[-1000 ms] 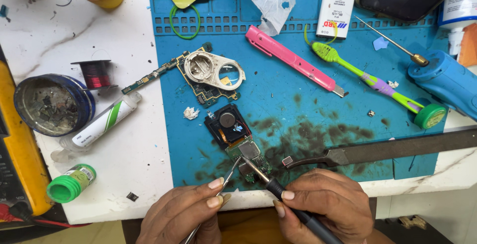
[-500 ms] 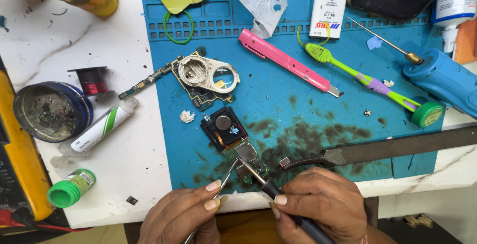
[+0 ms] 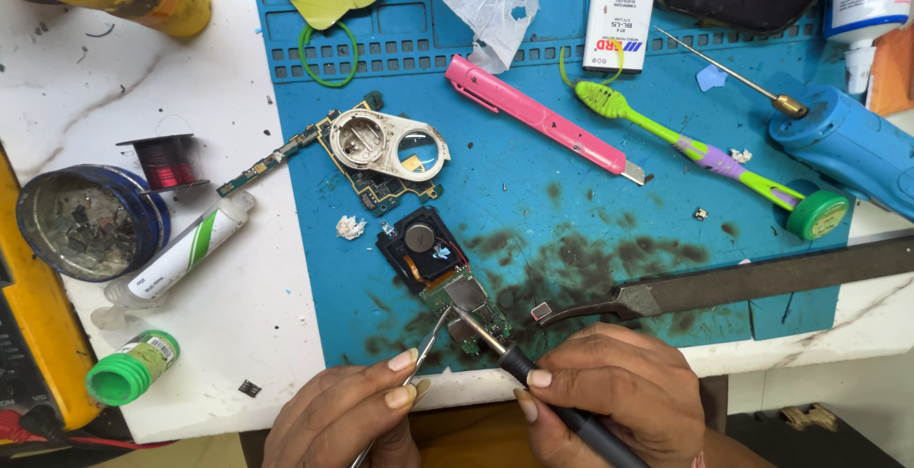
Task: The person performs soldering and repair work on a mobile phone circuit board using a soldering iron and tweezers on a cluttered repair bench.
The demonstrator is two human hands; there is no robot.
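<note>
Head view: low in the frame, the right hand is closed round a soldering iron, which runs up-left to the circuit board on the blue mat. The left hand pinches tweezers slanting up-right to the same spot. The board lies just above both hands, equally near.

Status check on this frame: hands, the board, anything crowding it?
Left hand pinches tweezers; right hand grips soldering iron. Both tips on small circuit board. Metal file lies close beside.
</note>
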